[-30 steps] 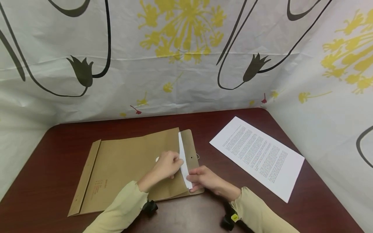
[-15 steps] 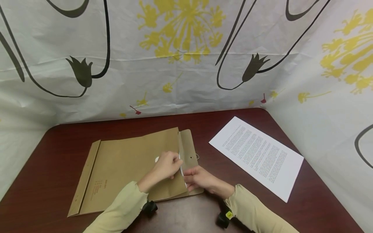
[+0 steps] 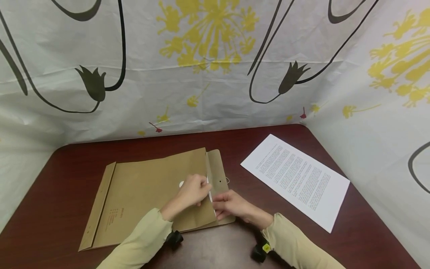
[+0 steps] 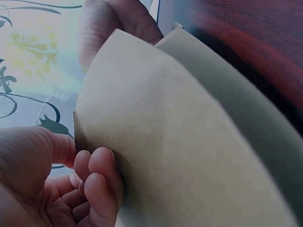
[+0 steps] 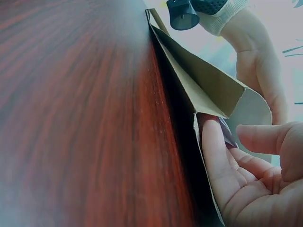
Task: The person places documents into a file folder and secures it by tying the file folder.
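A brown kraft paper document envelope (image 3: 144, 186) lies on the table, its mouth to the right and its flap (image 3: 219, 168) folded out. My left hand (image 3: 191, 190) pinches the top layer at the mouth, between thumb and curled fingers, and lifts it. A thin white strip of paper (image 3: 210, 196) shows inside the mouth; the rest is hidden. My right hand (image 3: 231, 205) is at the near corner of the mouth. In the right wrist view, its extended fingers (image 5: 213, 146) reach into the opening against the paper's edge, the thumb apart from them.
A printed white sheet (image 3: 295, 181) lies askew on the dark red table (image 3: 231, 138), right of the envelope. A small string loop (image 3: 227, 180) sticks out past the flap. Patterned white curtain (image 3: 208, 93) surrounds the table's back and sides.
The white paper has slid left into the envelope, leaving a thin strip showing. My right hand moved left with it, then stayed nearly still. My left hand has kept its grip.
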The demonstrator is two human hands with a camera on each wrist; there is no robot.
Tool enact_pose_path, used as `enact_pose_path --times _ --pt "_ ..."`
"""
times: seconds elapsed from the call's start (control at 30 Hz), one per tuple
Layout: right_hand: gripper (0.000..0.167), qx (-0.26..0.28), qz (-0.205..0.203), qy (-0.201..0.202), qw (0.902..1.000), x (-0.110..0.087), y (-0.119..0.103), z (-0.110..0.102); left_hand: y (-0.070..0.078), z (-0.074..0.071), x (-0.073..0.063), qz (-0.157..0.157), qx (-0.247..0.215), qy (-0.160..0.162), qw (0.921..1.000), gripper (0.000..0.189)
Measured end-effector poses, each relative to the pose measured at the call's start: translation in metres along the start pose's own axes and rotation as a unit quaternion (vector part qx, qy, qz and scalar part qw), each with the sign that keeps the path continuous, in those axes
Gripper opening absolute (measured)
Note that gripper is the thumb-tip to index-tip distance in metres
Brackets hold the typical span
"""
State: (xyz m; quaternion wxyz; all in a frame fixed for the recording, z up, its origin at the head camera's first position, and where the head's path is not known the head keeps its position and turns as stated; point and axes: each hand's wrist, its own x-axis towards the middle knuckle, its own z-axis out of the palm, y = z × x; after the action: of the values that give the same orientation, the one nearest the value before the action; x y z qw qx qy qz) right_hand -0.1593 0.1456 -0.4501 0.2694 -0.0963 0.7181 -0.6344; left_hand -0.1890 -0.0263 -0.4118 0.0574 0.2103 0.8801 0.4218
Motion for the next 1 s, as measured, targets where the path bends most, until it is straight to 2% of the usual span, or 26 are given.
enact_pose_path --times 0.23,0.37,0.6,0.8,1.0 --pt "0.03 0.016 -0.008 0.005 0.9998 -0.007 0.001 -0.015 0.001 0.006 0.004 -0.003 0.031 -0.003 0.9995 0.036" --pt "0.032 0.024 -0.02 0.01 0.9995 -0.015 0.003 -0.026 0.0 0.011 0.006 -0.016 0.058 -0.008 0.9982 0.038" --pt "0.033 0.021 -0.035 0.044 0.9982 -0.032 0.007 -0.051 -0.001 0.019 0.011 -0.031 0.098 -0.021 0.9945 0.041" --pt "0.039 0.021 -0.049 0.084 0.995 -0.05 0.007 -0.079 0.0 0.027 0.017 -0.017 0.136 -0.023 0.9903 0.044" --pt "0.041 0.016 -0.05 0.14 0.9888 -0.071 0.004 -0.108 0.012 0.034 0.029 0.019 0.187 0.021 0.982 0.046"
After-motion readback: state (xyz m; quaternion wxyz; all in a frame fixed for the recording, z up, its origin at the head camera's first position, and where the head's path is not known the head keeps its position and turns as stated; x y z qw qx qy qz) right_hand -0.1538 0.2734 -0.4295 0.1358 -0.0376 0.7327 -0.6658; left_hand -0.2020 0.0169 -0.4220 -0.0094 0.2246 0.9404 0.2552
